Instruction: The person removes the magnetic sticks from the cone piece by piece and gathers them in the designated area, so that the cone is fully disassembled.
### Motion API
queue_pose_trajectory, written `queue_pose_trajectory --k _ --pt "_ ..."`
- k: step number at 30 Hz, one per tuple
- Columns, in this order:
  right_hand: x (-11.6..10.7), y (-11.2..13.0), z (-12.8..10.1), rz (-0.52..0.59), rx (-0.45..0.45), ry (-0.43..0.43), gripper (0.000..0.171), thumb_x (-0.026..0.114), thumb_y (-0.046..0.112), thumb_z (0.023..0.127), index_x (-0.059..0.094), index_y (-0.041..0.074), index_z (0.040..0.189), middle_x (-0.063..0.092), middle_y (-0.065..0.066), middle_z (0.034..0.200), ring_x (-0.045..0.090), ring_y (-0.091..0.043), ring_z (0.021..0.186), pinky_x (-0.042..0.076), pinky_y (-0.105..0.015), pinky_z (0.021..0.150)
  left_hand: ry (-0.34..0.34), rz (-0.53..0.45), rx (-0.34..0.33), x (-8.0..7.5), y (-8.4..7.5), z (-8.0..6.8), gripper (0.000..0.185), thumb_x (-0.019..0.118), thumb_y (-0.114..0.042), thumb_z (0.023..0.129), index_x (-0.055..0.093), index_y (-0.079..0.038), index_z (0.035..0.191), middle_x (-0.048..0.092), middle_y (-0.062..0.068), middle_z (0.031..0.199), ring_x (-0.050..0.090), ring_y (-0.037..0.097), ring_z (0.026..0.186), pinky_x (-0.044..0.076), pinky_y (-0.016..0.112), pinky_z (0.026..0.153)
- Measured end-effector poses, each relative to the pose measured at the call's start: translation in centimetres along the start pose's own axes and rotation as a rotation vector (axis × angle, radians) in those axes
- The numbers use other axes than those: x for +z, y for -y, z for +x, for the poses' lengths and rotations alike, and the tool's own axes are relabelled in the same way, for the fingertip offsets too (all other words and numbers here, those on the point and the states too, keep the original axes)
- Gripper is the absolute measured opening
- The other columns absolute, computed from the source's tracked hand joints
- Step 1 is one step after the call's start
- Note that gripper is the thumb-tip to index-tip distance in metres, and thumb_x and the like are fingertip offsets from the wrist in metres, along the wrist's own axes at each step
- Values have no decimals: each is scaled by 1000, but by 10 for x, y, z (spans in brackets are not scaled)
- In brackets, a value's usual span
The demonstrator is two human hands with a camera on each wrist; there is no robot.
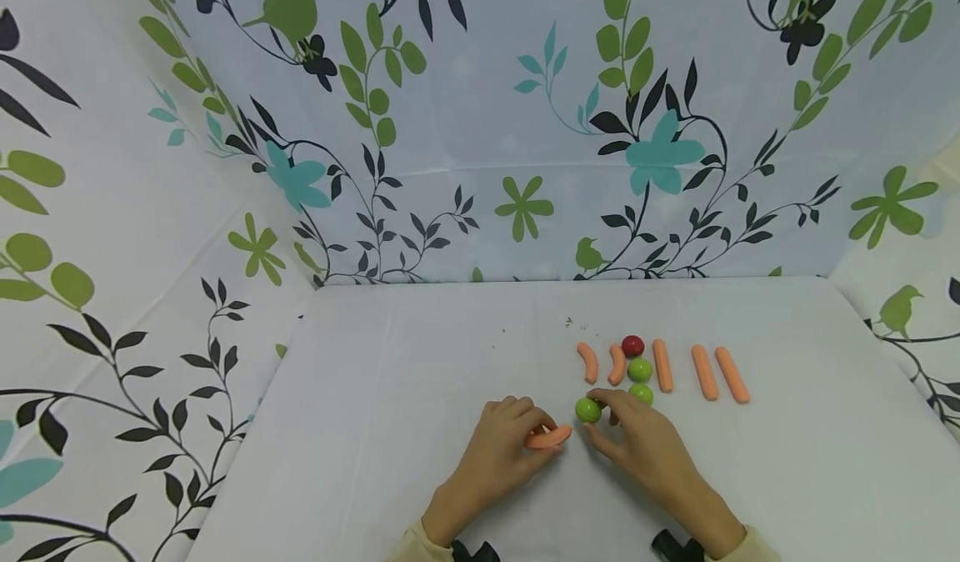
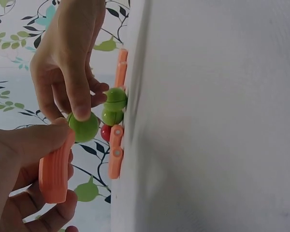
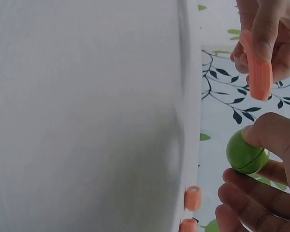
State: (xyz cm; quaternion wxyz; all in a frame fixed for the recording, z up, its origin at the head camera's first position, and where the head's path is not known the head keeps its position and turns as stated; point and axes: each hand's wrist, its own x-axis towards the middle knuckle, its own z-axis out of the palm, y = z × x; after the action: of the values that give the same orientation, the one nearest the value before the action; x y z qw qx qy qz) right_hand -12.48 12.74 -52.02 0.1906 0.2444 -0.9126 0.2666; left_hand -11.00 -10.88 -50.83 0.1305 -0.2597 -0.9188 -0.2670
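My left hand [image 1: 498,449] pinches a short curved orange stick [image 2: 54,171] with ribbed sides between thumb and fingers. To its right, my right hand [image 1: 652,449] holds a green ball [image 3: 246,153] with a seam around it, between thumb and fingertips. The stick's end and this ball are close together but apart, as the right wrist view shows. Just beyond the right hand, a green ball [image 1: 642,393], another green ball [image 1: 640,369] and a red ball [image 1: 633,346] form a line on the table. The nearer green one is partly hidden by the hand.
Two curved orange sticks, one far left [image 1: 587,363] and one beside the red ball [image 1: 617,364], lie left of the balls. Three straight orange sticks [image 1: 705,372] lie to the right. A white cloth covers the table [image 1: 420,362]; a leaf-patterned curtain [image 1: 480,128] hangs behind.
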Motion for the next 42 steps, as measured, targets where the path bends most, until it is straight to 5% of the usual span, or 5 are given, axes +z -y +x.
queue_pose_trajectory --k 8,17,26,42 --pt "-3 -4 -4 -16 38 33 48 93 15 75 70 15 118 70 7 94 60 -7 76 46 -19 60 -4 32 -36 -1 1 7 24 89 -37 83 74 -24 98 62 -13 84 49 4 78 44 28 81" --pt "-4 -5 -6 -36 68 52 50 94 15 75 70 16 119 71 7 95 61 -8 77 47 -21 61 -22 36 -103 9 9 31 23 87 -35 86 75 -23 101 64 -11 85 51 6 79 39 27 78" --pt "-3 -6 -3 -103 63 62 45 93 22 77 72 17 116 74 3 112 66 -16 101 59 -38 80 -26 12 -219 23 19 59 19 83 -33 89 77 -23 105 71 -5 97 62 14 86 40 29 74" --pt "3 -6 1 -163 35 85 44 94 20 75 74 13 115 78 0 109 51 -12 85 45 -30 71 66 96 -291 44 34 87 17 78 -38 94 77 -27 108 71 -3 105 57 19 96 39 33 77"
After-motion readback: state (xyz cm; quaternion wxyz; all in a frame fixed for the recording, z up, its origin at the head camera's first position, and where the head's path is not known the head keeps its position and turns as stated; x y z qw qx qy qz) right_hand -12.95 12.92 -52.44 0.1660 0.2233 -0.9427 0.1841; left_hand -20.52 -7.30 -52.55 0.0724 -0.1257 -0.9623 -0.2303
